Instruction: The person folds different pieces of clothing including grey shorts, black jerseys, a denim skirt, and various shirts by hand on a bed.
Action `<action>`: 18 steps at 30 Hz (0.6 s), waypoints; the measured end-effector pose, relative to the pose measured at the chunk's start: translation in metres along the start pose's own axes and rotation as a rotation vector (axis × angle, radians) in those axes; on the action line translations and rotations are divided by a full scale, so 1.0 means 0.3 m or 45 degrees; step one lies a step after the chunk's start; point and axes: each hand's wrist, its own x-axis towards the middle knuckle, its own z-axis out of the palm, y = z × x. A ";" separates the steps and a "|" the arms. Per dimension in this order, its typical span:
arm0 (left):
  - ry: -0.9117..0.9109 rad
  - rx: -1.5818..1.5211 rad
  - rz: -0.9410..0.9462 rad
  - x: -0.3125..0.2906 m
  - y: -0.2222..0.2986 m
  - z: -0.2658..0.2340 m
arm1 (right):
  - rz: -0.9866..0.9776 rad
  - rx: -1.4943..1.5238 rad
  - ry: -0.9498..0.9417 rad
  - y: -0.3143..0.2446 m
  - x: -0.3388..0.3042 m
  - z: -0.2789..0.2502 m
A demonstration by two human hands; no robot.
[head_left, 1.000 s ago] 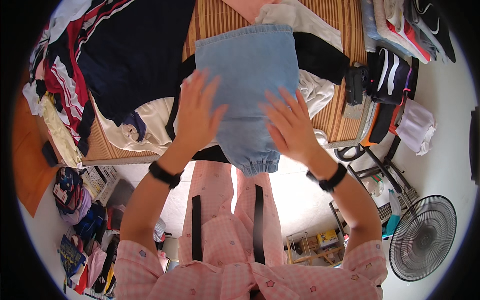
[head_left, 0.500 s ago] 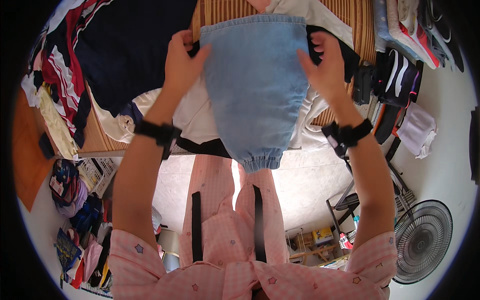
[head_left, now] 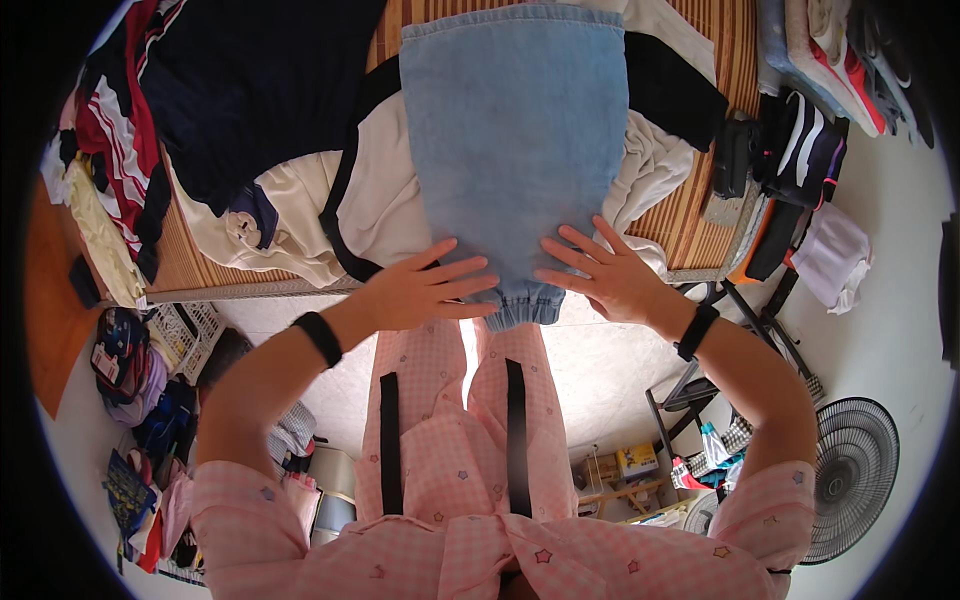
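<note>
Light blue denim trousers, folded lengthwise with a gathered elastic cuff toward me, lie over other clothes on a slatted bamboo mat. The cuff hangs past the near edge. My left hand rests on their lower left side, fingers spread and flat. Opposite it, my right hand lies flat on the lower right side, fingers apart. Beneath the denim is a cream garment with black trim; a black part of clothing sticks out on the right.
A dark navy garment is spread at the left, beside red and white striped clothing. Folded clothes are stacked far right. Below the mat's edge stand a black fan, a dark metal frame and a white basket.
Both hands have come from the upper sides of the denim toward me, down to its lower part near the cuff, and now lie flat. The denim sits slightly farther away.
</note>
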 end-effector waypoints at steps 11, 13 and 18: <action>0.052 -0.126 -0.300 0.033 0.063 0.095 | 0.087 -0.020 0.190 -0.008 0.005 0.131; 0.034 -0.037 -0.235 0.040 0.070 0.067 | 0.075 -0.028 0.244 -0.005 0.005 0.108; 0.123 -0.563 -0.408 0.051 0.066 -0.014 | -0.014 0.125 0.474 0.009 0.001 0.021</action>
